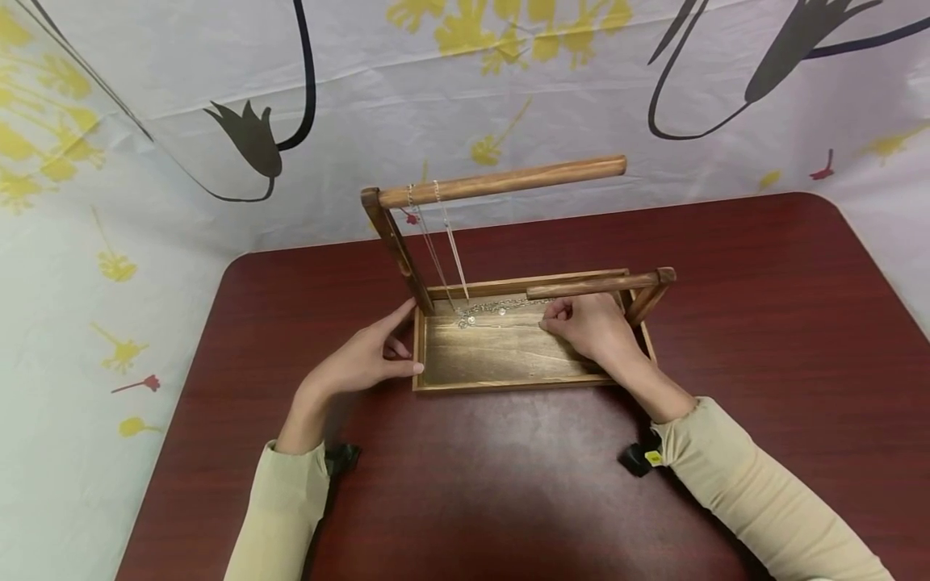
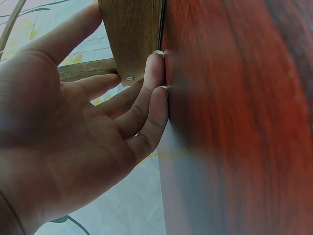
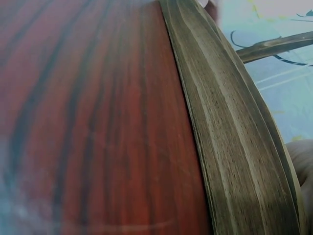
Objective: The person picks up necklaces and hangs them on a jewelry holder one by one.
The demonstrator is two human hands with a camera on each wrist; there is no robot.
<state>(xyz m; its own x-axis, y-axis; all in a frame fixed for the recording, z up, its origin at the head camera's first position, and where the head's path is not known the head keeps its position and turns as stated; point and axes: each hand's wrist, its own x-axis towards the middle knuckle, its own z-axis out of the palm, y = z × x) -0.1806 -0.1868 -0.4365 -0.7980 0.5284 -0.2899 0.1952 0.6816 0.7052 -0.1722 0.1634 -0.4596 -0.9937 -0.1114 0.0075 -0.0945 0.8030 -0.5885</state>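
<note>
Wooden tray (image 1: 479, 359): one, our left hand (image 1: 363, 355) spread against its end. Silver chain (image 1: 508, 326): one, pinched by our right hand (image 1: 594, 323) within.

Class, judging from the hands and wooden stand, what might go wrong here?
The thin chain the right hand seems to pinch could snag on the chains bunched in the tray. That hand, close to the lower bar, might bump it. A jolt could also tangle the hanging necklaces.

Past the far and left sides of the dark red table (image 1: 763, 323) is a white cloth (image 1: 378, 129) with yellow flowers (image 1: 463, 31) and gray flowers (image 1: 254, 141). Light shines on the table's near part.
</note>
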